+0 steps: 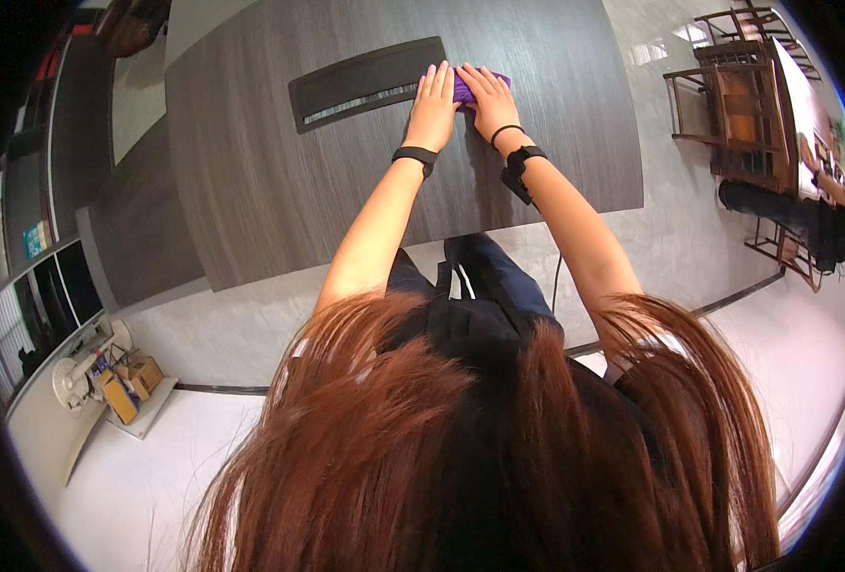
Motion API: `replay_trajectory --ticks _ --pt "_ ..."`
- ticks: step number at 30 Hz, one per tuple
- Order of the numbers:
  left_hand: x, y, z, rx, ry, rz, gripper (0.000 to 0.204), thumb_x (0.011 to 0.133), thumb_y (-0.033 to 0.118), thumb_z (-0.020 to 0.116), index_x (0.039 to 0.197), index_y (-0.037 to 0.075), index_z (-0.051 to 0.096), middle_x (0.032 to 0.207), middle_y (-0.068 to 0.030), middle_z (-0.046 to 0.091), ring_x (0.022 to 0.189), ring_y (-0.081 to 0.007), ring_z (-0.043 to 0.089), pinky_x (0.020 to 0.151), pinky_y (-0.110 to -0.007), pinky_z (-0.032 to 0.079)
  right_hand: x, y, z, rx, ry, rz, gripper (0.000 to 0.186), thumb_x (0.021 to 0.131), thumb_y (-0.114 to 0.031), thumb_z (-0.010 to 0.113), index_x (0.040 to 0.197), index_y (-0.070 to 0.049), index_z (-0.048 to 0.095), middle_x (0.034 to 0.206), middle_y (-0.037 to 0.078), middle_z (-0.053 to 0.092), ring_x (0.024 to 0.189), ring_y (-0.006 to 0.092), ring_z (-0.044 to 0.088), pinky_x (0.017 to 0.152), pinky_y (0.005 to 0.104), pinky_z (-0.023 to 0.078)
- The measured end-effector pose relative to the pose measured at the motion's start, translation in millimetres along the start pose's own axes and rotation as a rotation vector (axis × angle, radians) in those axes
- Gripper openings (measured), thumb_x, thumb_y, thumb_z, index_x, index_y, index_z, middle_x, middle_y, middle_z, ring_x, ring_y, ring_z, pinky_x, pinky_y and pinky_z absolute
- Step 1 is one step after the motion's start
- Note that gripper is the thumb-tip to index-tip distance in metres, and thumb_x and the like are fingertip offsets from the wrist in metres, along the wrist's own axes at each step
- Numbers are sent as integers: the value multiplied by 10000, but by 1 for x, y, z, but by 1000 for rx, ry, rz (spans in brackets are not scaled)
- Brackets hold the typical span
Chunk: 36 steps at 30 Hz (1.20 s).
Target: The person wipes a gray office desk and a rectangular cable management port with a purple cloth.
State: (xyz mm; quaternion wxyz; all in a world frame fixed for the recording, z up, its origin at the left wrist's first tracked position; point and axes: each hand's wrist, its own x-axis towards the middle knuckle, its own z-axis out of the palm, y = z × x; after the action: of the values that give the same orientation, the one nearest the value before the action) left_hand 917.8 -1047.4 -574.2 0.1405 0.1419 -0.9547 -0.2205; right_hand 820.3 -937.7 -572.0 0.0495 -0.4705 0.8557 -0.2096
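Observation:
A purple cloth (461, 91) lies on the dark wood-grain tabletop (279, 200), just right of a long black inset panel (336, 100) with a slotted opening. My left hand (430, 112) grips the cloth's left end, fingers together and draped over it. Beside it, my right hand (489, 108) holds the rest of the cloth, fingers pointing away from me. Both arms reach forward from the lower edge, and the hands partly hide the cloth.
Wooden chairs (732, 110) are piled at the right, where another person's arm (832, 186) reaches over a light surface. At lower left are a white fan (70, 381) and cardboard boxes (141, 377). Dark shelving (31, 191) lines the left side.

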Motion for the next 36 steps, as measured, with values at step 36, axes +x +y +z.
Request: replay_trajectory --ticks 36 --pt "-153 63 -25 -156 -209 244 680 798 146 630 1378 -19 316 1438 -164 329 1350 -304 281 1129 -397 223 -199 -67 -21 -22 -90 136 744 781 -29 591 1438 -154 264 1489 53 272 1367 283 249 1107 462 202"
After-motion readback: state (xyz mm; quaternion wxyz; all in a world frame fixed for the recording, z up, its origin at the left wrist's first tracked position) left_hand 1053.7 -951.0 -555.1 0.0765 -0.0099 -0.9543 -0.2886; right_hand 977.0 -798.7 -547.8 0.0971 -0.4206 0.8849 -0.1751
